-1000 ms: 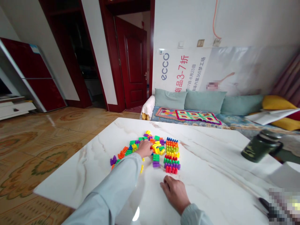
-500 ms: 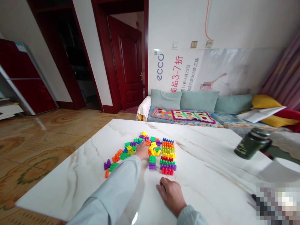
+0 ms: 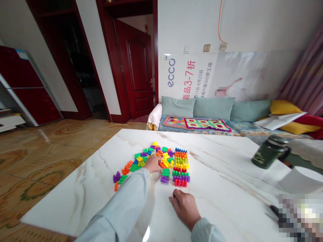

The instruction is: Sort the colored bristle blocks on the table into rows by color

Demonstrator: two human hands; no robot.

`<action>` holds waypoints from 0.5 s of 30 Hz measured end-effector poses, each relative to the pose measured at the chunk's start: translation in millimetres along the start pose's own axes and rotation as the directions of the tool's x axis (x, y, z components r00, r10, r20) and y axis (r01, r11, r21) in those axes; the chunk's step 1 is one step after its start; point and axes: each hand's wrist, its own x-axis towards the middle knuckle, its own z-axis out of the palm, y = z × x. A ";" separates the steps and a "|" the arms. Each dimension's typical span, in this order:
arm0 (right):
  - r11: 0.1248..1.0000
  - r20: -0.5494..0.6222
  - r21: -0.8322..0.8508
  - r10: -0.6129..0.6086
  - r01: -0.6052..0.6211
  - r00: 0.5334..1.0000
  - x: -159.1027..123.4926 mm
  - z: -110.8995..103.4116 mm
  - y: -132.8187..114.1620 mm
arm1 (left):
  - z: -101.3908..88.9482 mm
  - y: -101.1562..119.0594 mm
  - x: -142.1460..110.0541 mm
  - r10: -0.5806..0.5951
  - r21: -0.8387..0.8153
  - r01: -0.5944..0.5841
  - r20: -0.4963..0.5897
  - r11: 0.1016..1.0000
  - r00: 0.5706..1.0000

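Observation:
My left hand (image 3: 153,163) reaches into the loose plastic pegs on the white table, palm down with fingers stretched out. Its fingertips touch or lie beside an orange peg (image 3: 162,164) and are partly hidden. Yellow pegs (image 3: 166,162) lie just right of it, with a green group (image 3: 166,172) and a purple group (image 3: 165,179) nearer me. Right of these stand neat rows by colour, from blue pegs (image 3: 181,150) at the back to red pegs (image 3: 180,183) at the front. My right hand (image 3: 186,207) rests loosely curled on the table below the rows, seemingly holding nothing.
More mixed pegs (image 3: 128,166) spread to the left across the marble-patterned table (image 3: 219,188). A dark green mug (image 3: 270,153) stands at the right, near a white round object (image 3: 301,179). Beyond the table is a sofa with cushions (image 3: 214,107).
My left hand has shifted slightly among the pegs, and the green and purple groups beside it sit a little further right. My right hand stays about where it was. The view has tilted slightly.

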 end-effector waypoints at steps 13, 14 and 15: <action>1.000 0.016 0.003 0.021 -0.021 1.000 0.4 -4.6 -2.9 | -8.0 -4.1 0.7 -0.051 -0.087 0.054 0.031 0.995 0.998; 1.000 0.014 0.004 0.021 -0.021 1.000 0.5 -4.7 -3.0 | -8.9 -3.4 1.3 -0.043 -0.102 0.047 0.043 0.994 0.998; 1.000 0.012 0.005 0.021 -0.021 1.000 0.5 -4.9 -3.2 | -9.9 -2.7 2.3 -0.034 -0.124 0.040 0.053 0.991 0.998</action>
